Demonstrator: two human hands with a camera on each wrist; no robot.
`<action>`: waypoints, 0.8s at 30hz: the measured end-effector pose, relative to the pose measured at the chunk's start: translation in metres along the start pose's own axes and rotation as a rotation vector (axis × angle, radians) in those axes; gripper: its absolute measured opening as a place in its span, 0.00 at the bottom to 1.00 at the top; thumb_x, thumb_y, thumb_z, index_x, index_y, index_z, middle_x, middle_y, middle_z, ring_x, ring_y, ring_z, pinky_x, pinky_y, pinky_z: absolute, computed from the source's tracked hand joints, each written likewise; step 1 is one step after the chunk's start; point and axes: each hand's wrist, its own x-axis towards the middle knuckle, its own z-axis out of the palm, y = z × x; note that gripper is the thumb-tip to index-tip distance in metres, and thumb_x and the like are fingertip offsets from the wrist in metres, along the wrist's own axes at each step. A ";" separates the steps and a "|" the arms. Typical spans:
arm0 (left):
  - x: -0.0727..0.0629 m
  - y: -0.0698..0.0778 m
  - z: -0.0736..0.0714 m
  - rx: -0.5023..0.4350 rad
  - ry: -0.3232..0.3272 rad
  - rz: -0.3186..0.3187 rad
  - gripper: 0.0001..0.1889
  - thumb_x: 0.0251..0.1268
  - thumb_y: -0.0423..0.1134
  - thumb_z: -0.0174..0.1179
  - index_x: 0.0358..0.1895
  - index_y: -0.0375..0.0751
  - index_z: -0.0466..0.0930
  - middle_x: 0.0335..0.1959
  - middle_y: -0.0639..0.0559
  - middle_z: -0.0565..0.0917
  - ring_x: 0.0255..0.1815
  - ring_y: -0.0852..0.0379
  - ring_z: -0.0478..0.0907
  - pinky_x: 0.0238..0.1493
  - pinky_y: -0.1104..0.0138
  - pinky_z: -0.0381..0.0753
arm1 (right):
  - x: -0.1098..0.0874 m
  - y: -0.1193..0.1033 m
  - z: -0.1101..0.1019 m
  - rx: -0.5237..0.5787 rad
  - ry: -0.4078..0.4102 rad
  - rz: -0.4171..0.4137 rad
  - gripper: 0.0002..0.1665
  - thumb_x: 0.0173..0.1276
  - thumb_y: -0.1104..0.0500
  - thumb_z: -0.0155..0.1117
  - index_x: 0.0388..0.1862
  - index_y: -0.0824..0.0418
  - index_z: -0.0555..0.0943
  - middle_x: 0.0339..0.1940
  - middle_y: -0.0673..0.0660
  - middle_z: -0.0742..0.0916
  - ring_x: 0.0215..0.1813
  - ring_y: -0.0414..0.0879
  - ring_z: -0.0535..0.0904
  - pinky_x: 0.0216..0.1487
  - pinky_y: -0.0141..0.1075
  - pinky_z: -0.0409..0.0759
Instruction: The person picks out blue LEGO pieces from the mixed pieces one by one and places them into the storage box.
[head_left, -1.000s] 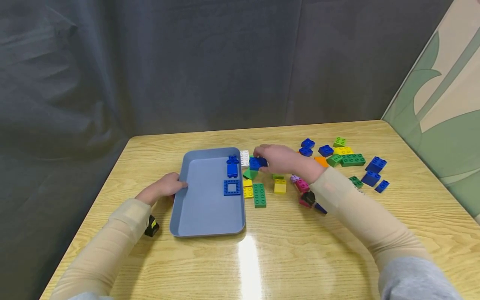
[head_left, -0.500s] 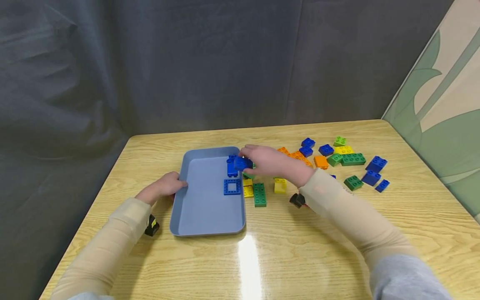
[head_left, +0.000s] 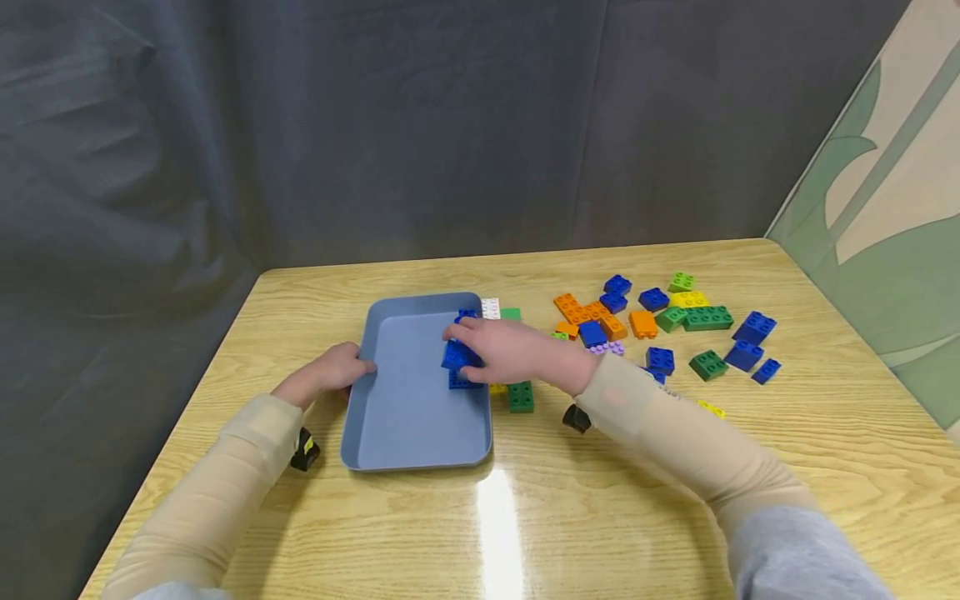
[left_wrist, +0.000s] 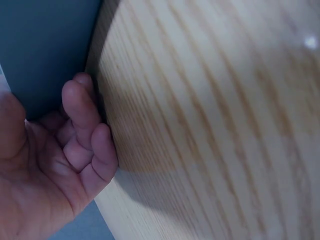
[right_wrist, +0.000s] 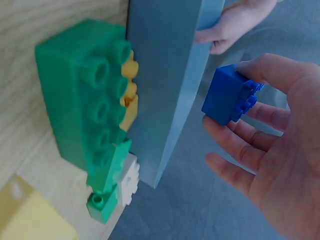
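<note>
My left hand (head_left: pixel 333 369) grips the left rim of a shallow grey-blue tray (head_left: pixel 412 417). Its thumb lies over the rim, and the left wrist view has its fingers (left_wrist: pixel 82 112) curled against the tray's outer side. Over the tray's right part, my right hand (head_left: pixel 510 354) pinches a blue toy brick (right_wrist: pixel 222 95) between thumb and fingertips, studs toward the palm. Below that brick, a blue square plate (head_left: pixel 459 382) lies in the tray, partly covered by the hand. Other blue pieces at the tray's far right are mostly hidden.
Right of the tray lie green bricks (head_left: pixel 521 398), a white brick (head_left: pixel 491 307) and yellow ones. Orange (head_left: pixel 573 309), blue (head_left: pixel 753 327) and green bricks (head_left: pixel 708 365) are scattered farther right. A small black piece (head_left: pixel 304 451) sits by my left wrist. A dark curtain (head_left: pixel 450 133) hangs behind.
My right hand has carried the blue brick leftward, from above the bricks beside the tray, across the rim to over the tray. My left hand has stayed at the rim.
</note>
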 end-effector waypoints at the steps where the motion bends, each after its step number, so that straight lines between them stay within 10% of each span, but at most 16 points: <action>1: 0.000 0.000 0.000 0.000 0.000 0.003 0.15 0.72 0.37 0.47 0.42 0.25 0.76 0.28 0.41 0.81 0.24 0.52 0.80 0.28 0.61 0.80 | 0.000 -0.001 0.001 -0.001 -0.007 -0.002 0.30 0.69 0.52 0.63 0.66 0.61 0.69 0.58 0.61 0.79 0.48 0.50 0.80 0.53 0.42 0.78; 24: -0.005 0.003 0.000 0.017 0.003 0.017 0.15 0.71 0.37 0.47 0.39 0.25 0.76 0.26 0.42 0.81 0.24 0.52 0.79 0.29 0.61 0.79 | 0.006 -0.015 0.038 -0.142 -0.143 -0.083 0.26 0.67 0.48 0.66 0.59 0.58 0.74 0.48 0.54 0.83 0.47 0.46 0.80 0.49 0.39 0.78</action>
